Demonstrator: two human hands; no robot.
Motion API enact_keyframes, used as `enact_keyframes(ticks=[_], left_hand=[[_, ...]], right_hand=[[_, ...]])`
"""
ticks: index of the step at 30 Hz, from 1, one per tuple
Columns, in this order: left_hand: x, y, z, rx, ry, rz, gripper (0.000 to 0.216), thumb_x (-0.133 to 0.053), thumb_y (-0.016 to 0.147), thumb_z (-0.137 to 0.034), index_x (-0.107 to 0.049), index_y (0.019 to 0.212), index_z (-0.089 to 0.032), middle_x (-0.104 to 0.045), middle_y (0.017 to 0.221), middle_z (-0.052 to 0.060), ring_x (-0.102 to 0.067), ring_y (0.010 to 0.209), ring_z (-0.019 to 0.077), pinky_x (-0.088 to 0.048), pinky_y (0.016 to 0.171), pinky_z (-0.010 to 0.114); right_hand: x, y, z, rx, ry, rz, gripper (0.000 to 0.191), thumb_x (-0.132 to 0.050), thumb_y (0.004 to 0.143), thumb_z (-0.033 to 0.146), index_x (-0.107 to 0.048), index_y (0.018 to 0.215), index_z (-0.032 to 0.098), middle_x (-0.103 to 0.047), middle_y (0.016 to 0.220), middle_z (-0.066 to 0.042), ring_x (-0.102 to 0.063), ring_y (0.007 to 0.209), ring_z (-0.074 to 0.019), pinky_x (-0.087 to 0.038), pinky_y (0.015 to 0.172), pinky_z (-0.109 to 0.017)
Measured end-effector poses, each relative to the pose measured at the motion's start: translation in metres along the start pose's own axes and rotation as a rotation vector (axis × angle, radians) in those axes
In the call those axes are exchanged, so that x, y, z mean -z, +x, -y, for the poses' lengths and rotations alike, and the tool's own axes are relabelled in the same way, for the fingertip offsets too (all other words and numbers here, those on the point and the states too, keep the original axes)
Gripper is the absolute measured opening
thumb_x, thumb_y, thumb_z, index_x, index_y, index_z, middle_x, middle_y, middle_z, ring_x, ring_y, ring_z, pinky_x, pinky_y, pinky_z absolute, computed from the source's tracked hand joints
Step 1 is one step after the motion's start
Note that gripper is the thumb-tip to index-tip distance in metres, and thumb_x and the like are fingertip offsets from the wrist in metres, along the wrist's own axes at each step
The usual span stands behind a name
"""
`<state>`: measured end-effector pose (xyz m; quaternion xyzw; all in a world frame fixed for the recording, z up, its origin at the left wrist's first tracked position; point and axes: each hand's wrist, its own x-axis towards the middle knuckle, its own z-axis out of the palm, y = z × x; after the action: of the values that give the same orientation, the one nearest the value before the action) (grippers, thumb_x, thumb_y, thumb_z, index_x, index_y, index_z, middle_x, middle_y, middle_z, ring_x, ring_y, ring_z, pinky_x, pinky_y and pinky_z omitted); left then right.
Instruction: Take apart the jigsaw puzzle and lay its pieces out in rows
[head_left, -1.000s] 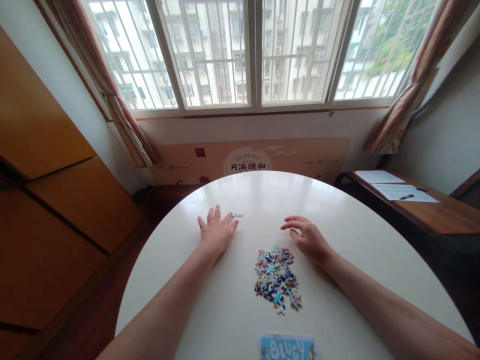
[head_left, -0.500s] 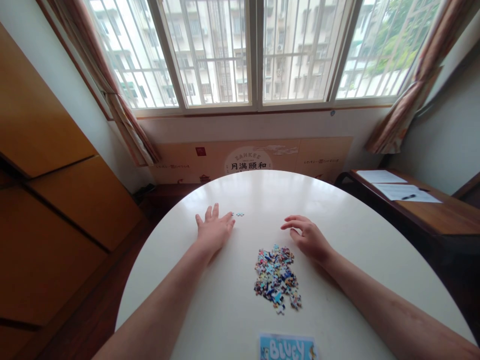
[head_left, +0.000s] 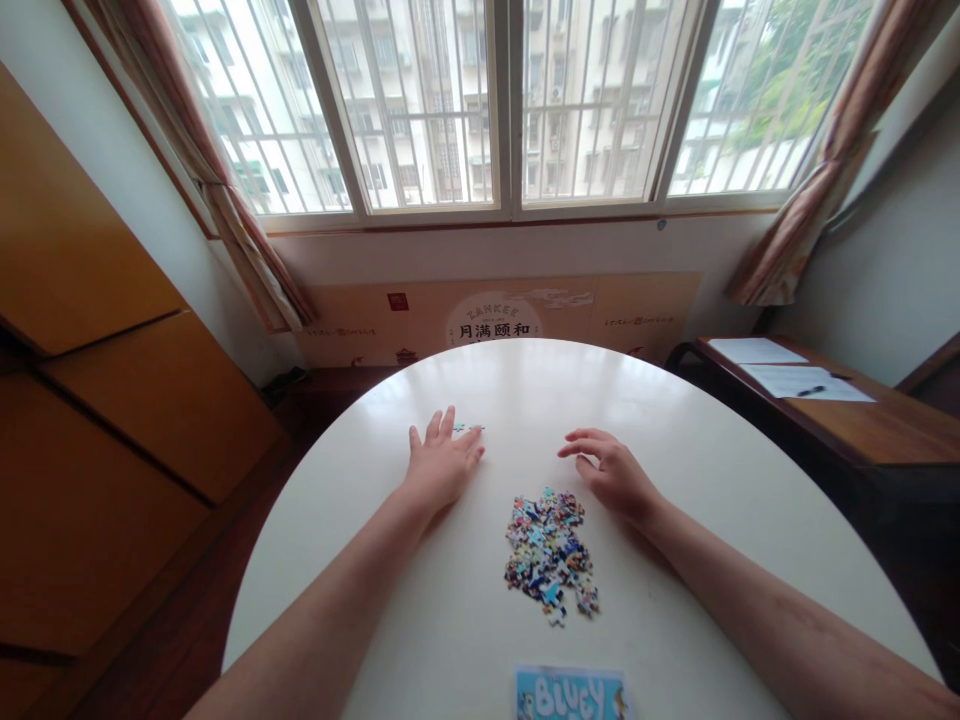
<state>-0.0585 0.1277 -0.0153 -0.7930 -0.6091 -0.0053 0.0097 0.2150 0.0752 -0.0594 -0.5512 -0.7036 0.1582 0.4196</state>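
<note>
Head view: the left hand, fingers spread, gripping nothing, is at small puzzle pieces, far left; the right hand, loosely curled, empty, is right of the nearer puzzle pile.

White counter, glossy, curved at far side, brighter toward window end. Around the middle, flat on top: jigsaw pile, many-coloured, overlapping, ragged at near edge. Farther out and to the left, apart from it: light-blue pieces, partly hidden. Nearest: blue picture, lettered BLUEY, cut off below.
</note>
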Motion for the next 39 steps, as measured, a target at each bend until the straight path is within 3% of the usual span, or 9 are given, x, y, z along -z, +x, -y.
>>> enact_keyframes(ticks=[11, 15, 18, 21, 24, 26, 31, 39], left_hand=[[0.000, 0.003, 0.006, 0.008, -0.015, -0.005, 0.047, -0.036, 0.101, -0.046, -0.050, 0.146, -0.037, -0.017, 0.167, 0.009, -0.012, 0.152, 0.0348, -0.011, 0.115, 0.068], [-0.002, 0.002, 0.005, -0.018, -0.024, -0.071, 0.046, -0.040, 0.101, -0.044, -0.052, 0.145, -0.037, -0.022, 0.165, 0.010, -0.017, 0.151, 0.0367, -0.014, 0.114, 0.069], [0.002, -0.001, 0.001, -0.100, -0.048, -0.247, 0.042, -0.048, 0.100, -0.037, -0.058, 0.140, -0.031, -0.035, 0.159, 0.014, -0.032, 0.144, 0.0362, -0.024, 0.114, 0.063], [0.009, -0.007, -0.007, -0.294, -0.160, -0.355, 0.033, -0.053, 0.098, -0.030, -0.070, 0.125, -0.023, -0.061, 0.133, 0.014, -0.056, 0.120, 0.0295, -0.043, 0.104, 0.048], [0.010, -0.015, -0.018, -0.566, -0.299, -0.228, 0.023, -0.058, 0.094, -0.022, -0.076, 0.107, -0.024, -0.070, 0.103, 0.007, -0.064, 0.093, 0.0209, -0.051, 0.085, 0.035], [0.007, -0.019, -0.024, -0.675, -0.347, -0.139, 0.020, -0.061, 0.090, -0.019, -0.077, 0.099, -0.026, -0.070, 0.096, 0.004, -0.063, 0.086, 0.0180, -0.050, 0.078, 0.030], [0.002, -0.023, -0.032, -0.676, -0.408, -0.086, 0.016, -0.065, 0.085, -0.019, -0.078, 0.091, -0.027, -0.069, 0.090, 0.002, -0.063, 0.082, 0.0172, -0.048, 0.076, 0.029], [-0.001, -0.018, -0.027, -0.643, -0.485, -0.077, 0.015, -0.067, 0.084, -0.021, -0.078, 0.094, -0.026, -0.069, 0.087, 0.001, -0.062, 0.075, 0.0150, -0.048, 0.072, 0.027]], right_hand=[[0.000, 0.000, -0.002, 0.023, -0.017, 0.003, 0.034, -0.049, 0.080, 0.010, -0.079, 0.091, 0.024, -0.067, 0.116, -0.006, -0.059, 0.117, -0.0234, -0.044, 0.110, -0.047], [0.002, -0.001, -0.001, 0.090, -0.049, 0.050, 0.036, -0.050, 0.078, 0.006, -0.079, 0.083, 0.026, -0.067, 0.119, -0.005, -0.055, 0.123, -0.0245, -0.042, 0.112, -0.049], [0.005, -0.003, 0.002, 0.168, -0.079, 0.158, 0.042, -0.049, 0.075, 0.001, -0.080, 0.080, 0.029, -0.065, 0.124, -0.001, -0.050, 0.131, -0.0247, -0.041, 0.113, -0.049], [0.007, -0.004, 0.006, 0.222, -0.129, 0.272, 0.051, -0.050, 0.070, -0.004, -0.081, 0.085, 0.034, -0.062, 0.132, 0.003, -0.045, 0.137, -0.0255, -0.039, 0.114, -0.050], [0.007, -0.003, 0.008, 0.229, -0.214, 0.308, 0.052, -0.054, 0.071, -0.003, -0.080, 0.090, 0.037, -0.059, 0.137, 0.004, -0.040, 0.141, -0.0286, -0.036, 0.116, -0.055], [0.006, -0.003, 0.008, 0.209, -0.266, 0.266, 0.046, -0.058, 0.076, 0.001, -0.080, 0.094, 0.037, -0.059, 0.138, 0.002, -0.040, 0.141, -0.0304, -0.035, 0.115, -0.057], [0.003, -0.003, 0.004, 0.166, -0.292, 0.235, 0.042, -0.056, 0.085, 0.009, -0.076, 0.112, 0.032, -0.060, 0.137, -0.004, -0.044, 0.138, -0.0304, -0.037, 0.115, -0.055], [0.001, -0.003, 0.000, 0.149, -0.280, 0.233, 0.056, -0.046, 0.081, 0.002, -0.069, 0.126, 0.027, -0.059, 0.138, -0.005, -0.043, 0.140, -0.0285, -0.036, 0.118, -0.054]])
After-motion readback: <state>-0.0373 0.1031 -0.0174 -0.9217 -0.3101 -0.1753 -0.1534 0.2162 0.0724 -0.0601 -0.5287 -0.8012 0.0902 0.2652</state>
